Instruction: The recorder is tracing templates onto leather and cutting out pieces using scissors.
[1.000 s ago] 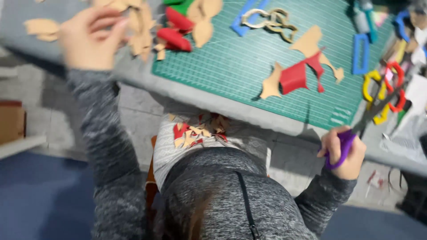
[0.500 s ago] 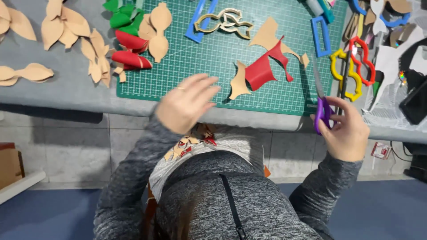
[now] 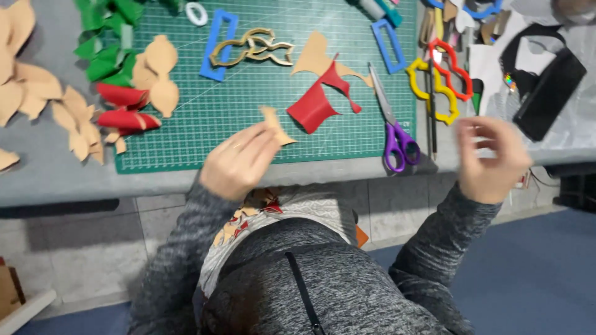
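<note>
Mat point(image 3: 248, 118), green gridded cutting sheet, covers the grey table point(image 3: 56, 180) I look down on. Right hand point(image 3: 490, 158) hangs empty over the table edge, fingers loosely curled apart. Left hand point(image 3: 239, 164) pinches a small tan leather cut-out piece point(image 3: 276, 127) at the mat's near edge. Purple-handled steel scissors point(image 3: 394, 127) lie between both hands; a red folded leather piece point(image 3: 320, 102) lies just beyond the tan one.

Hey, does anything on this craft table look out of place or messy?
Mostly tidy. The purple scissors lie with their handles at the table's front edge, partly off the green cutting mat. Tan and red scraps sit in the person's lap below the left hand, which holds a tan cutout.
</note>
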